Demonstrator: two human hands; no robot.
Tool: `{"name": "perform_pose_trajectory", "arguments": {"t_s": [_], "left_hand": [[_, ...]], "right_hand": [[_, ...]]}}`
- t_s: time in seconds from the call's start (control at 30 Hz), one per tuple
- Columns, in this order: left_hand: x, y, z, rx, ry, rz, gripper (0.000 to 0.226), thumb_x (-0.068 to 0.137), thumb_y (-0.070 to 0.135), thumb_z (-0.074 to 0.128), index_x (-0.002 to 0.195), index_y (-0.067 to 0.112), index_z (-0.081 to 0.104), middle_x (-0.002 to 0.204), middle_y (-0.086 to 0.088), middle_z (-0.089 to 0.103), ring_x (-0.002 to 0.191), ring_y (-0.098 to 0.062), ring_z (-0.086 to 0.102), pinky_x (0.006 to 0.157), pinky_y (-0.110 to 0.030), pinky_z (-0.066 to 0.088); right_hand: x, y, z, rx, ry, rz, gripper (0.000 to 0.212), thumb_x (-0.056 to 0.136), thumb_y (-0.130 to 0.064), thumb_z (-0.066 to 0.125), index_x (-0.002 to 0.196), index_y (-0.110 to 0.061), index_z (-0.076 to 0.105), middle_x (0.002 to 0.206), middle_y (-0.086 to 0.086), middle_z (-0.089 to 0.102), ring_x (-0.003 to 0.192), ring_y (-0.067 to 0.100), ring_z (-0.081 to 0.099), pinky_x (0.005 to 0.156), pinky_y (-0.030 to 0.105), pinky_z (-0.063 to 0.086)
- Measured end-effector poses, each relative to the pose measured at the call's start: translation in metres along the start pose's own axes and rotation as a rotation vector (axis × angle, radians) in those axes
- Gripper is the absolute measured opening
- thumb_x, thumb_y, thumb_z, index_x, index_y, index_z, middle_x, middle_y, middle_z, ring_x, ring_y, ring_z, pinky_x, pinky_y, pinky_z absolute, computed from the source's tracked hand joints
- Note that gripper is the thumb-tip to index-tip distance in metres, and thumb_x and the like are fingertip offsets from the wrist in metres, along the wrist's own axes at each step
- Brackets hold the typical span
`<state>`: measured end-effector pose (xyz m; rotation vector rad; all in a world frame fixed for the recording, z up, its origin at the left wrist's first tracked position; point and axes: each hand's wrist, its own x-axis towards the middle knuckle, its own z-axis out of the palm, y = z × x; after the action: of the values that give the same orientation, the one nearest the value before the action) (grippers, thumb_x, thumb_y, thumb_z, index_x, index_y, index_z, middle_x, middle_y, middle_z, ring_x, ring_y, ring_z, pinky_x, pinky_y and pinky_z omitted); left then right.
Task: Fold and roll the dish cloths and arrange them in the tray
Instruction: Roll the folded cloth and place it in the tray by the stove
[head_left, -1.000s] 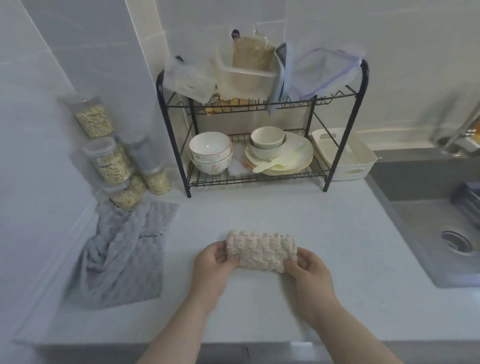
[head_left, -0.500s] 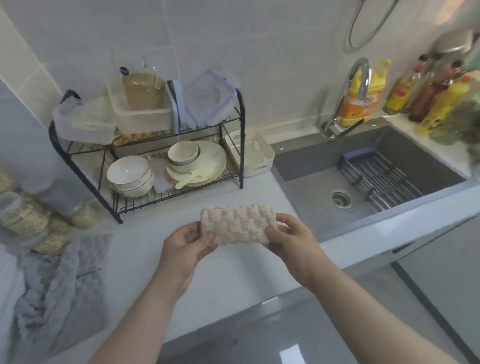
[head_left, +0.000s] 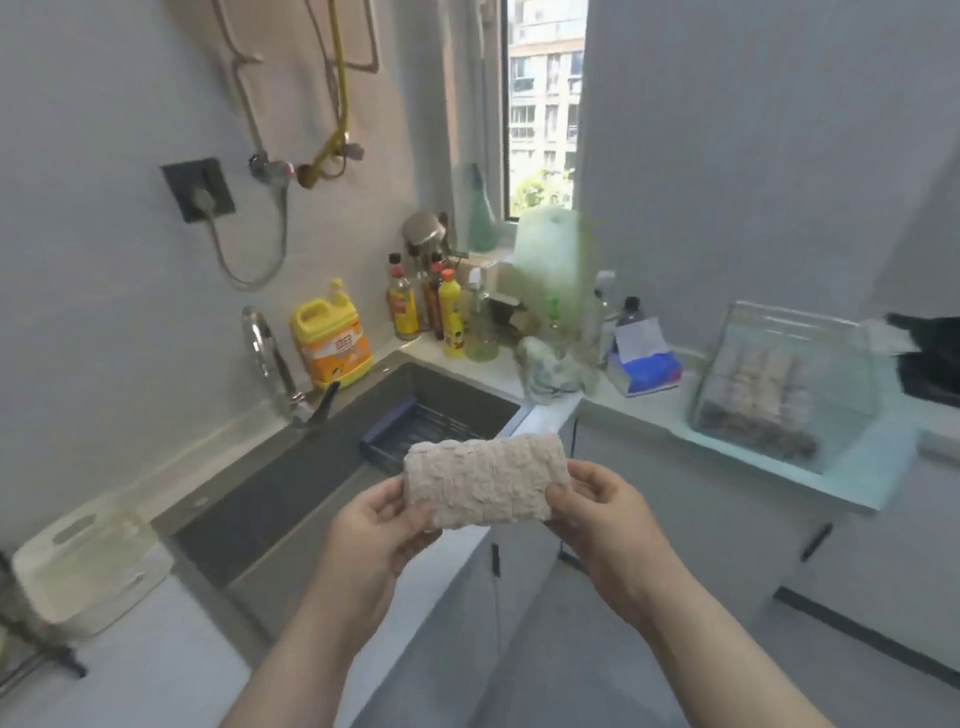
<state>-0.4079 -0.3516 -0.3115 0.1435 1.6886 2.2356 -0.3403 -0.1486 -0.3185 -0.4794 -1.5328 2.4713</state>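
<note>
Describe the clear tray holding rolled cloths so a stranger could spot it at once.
From the sink, follow the counter round the corner to the right, past the blue tissue pack. The tray is the clear-walled box there, alone in holding pale rolled cloths.

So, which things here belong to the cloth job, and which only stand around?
For the job: rolled cloth, held at its ends by left hand and right hand; clear tray, seemingly holding more rolls.
Standing around: yellow detergent jug, sauce bottles, blue tissue pack, sink.
</note>
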Motion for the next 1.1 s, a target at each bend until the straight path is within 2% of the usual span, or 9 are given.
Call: {"name": "perform_pose_trajectory", "arguments": {"t_s": [0.2,0.33,0.47,0.53,0.67,0.77,0.9,1.0,1.1], "left_hand": [[0.055,-0.027,0.160,0.050,-0.211,-0.013,0.028,0.084,-0.008,0.058,0.108,0.004,0.067,0.103,-0.015,0.073,0.090,-0.022,0.070,0.075,-0.027,0.059],[0.077,-0.041,0.239,0.038,-0.353,-0.047,0.030,0.068,0.002,0.069,0.096,0.010,0.075,0.101,-0.013,0.073,0.088,-0.020,0.070,0.072,-0.027,0.058],[0.098,-0.051,0.302,0.068,-0.468,-0.086,0.044,0.064,-0.003,0.070,0.108,0.005,0.068,0.105,-0.016,0.072,0.091,-0.023,0.069,0.083,-0.035,0.056],[0.113,-0.059,0.331,0.073,-0.511,-0.092,0.039,0.069,-0.011,0.068,0.105,0.004,0.068,0.101,-0.016,0.073,0.086,-0.021,0.070,0.079,-0.032,0.058],[0.153,-0.078,0.380,0.125,-0.545,-0.102,0.033,0.082,-0.016,0.056,0.105,0.005,0.068,0.097,-0.013,0.074,0.082,-0.018,0.071,0.067,-0.024,0.057],[0.190,-0.094,0.415,0.148,-0.543,-0.092,0.032,0.082,-0.018,0.058,0.104,0.004,0.065,0.089,-0.008,0.075,0.079,-0.016,0.071,0.065,-0.022,0.057],[0.245,-0.109,0.466,0.247,-0.555,0.005,0.034,0.075,-0.015,0.068,0.097,0.011,0.066,0.091,-0.003,0.075,0.081,-0.015,0.071,0.069,-0.022,0.057],[0.290,-0.118,0.500,0.248,-0.609,0.035,0.037,0.069,-0.020,0.071,0.089,0.011,0.067,0.083,0.004,0.076,0.076,-0.008,0.071,0.064,-0.017,0.053],[0.326,-0.135,0.528,0.252,-0.681,0.027,0.032,0.067,-0.021,0.072,0.084,0.005,0.065,0.074,-0.002,0.075,0.067,-0.010,0.069,0.060,-0.017,0.052]], "right_hand": [[0.010,-0.085,-0.132,0.027,0.145,-0.125,0.027,0.087,0.011,0.053,0.111,0.003,0.063,0.101,0.016,0.073,0.086,0.021,0.069,0.076,0.025,0.057],[0.008,-0.122,-0.198,0.083,0.281,-0.172,0.023,0.087,0.012,0.054,0.105,0.002,0.063,0.090,0.012,0.074,0.077,0.018,0.070,0.067,0.022,0.057],[0.014,-0.141,-0.251,0.156,0.381,-0.190,0.025,0.086,0.013,0.053,0.108,0.005,0.062,0.097,0.020,0.070,0.086,0.028,0.065,0.076,0.030,0.056],[0.021,-0.150,-0.272,0.180,0.432,-0.191,0.023,0.086,0.012,0.053,0.101,0.000,0.064,0.095,0.018,0.069,0.086,0.028,0.064,0.082,0.036,0.054],[0.046,-0.168,-0.312,0.185,0.540,-0.155,0.022,0.089,0.003,0.057,0.106,-0.009,0.061,0.097,0.013,0.069,0.089,0.026,0.062,0.081,0.038,0.055],[0.084,-0.185,-0.336,0.351,0.558,-0.190,0.020,0.094,0.002,0.050,0.110,-0.004,0.061,0.101,0.015,0.071,0.091,0.028,0.067,0.083,0.042,0.057],[0.161,-0.214,-0.365,0.583,0.626,-0.221,0.025,0.097,-0.005,0.047,0.116,0.005,0.060,0.105,0.017,0.072,0.098,0.025,0.069,0.078,0.034,0.060],[0.211,-0.234,-0.386,0.649,0.693,-0.160,0.028,0.099,-0.017,0.048,0.116,0.002,0.060,0.100,0.018,0.073,0.097,0.029,0.068,0.075,0.041,0.060],[0.255,-0.243,-0.408,0.664,0.704,-0.116,0.039,0.099,-0.035,0.043,0.123,-0.007,0.057,0.113,0.019,0.069,0.105,0.034,0.065,0.080,0.049,0.057]]}}
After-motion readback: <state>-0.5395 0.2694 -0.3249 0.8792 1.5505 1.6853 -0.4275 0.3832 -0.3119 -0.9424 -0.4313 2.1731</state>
